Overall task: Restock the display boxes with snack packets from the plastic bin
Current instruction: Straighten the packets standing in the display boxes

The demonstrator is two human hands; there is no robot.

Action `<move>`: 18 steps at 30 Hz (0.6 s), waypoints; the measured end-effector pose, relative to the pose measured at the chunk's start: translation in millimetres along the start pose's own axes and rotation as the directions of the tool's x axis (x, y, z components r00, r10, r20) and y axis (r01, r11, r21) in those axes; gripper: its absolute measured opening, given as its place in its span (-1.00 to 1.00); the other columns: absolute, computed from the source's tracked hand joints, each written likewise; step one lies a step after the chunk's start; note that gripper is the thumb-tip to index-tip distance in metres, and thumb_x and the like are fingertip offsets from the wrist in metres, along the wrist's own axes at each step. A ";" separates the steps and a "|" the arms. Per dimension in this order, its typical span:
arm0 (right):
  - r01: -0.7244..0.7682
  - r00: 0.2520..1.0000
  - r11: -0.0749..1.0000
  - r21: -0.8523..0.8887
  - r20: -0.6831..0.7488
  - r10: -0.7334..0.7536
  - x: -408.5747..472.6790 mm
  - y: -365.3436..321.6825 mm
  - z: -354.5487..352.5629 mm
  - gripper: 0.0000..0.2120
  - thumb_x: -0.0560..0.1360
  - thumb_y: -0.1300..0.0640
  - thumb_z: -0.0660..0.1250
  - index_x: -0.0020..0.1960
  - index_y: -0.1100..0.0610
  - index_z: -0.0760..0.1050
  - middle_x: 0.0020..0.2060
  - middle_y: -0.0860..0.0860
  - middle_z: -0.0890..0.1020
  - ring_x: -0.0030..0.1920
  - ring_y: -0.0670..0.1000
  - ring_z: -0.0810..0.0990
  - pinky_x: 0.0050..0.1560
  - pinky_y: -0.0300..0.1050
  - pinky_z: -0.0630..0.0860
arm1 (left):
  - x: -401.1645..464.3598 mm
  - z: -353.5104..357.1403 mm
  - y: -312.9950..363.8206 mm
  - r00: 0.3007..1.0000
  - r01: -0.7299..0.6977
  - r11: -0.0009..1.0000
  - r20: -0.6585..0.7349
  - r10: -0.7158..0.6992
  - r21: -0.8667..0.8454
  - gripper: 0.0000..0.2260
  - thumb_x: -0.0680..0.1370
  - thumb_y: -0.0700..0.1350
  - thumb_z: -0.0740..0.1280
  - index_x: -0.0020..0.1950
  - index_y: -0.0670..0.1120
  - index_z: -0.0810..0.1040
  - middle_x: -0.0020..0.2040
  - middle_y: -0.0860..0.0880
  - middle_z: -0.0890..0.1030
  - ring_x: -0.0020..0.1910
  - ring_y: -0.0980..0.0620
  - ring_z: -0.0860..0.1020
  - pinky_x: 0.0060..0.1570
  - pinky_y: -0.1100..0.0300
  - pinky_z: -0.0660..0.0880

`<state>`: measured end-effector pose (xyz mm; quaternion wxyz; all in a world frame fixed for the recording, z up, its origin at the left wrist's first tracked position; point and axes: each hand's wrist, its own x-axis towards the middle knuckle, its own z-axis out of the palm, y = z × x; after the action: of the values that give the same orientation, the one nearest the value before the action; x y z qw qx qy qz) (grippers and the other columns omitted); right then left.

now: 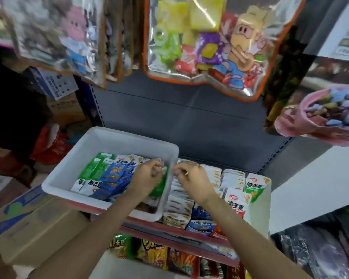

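Bin [75,174] sits on the shelf edge just left of the display boxes [233,179], so each transfer is a short reach. Left hand [147,178] is inside the bin, fingers curled on a green packet [159,186]. Right hand [191,178] hovers over the white packet rows [177,204], fingers curled; whether it pinches anything, cannot tell.

grey shelf back panel [189,109] | white wall [310,178] right | cardboard cartons [38,228] left
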<state>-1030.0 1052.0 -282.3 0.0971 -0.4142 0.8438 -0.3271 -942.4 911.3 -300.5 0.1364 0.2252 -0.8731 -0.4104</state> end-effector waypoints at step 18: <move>-0.187 0.759 0.931 -0.314 0.555 0.340 94.5 -92.0 171.0 -0.60 0.64 0.10 0.09 0.44 0.22 0.26 0.45 0.19 0.26 0.41 0.17 0.29 0.38 -0.01 0.26 | 40.1 -99.9 -141.4 0.825 0.480 0.848 0.212 -0.523 0.225 -0.83 0.56 -0.06 0.29 -0.07 -0.17 0.48 -0.20 -0.13 0.52 -0.12 -0.12 0.54 -0.28 0.13 0.39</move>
<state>-957.5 858.5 -345.1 0.3542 -0.3809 0.8521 -0.0577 -895.0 746.1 -345.9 -0.1135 0.4005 -0.8233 -0.3859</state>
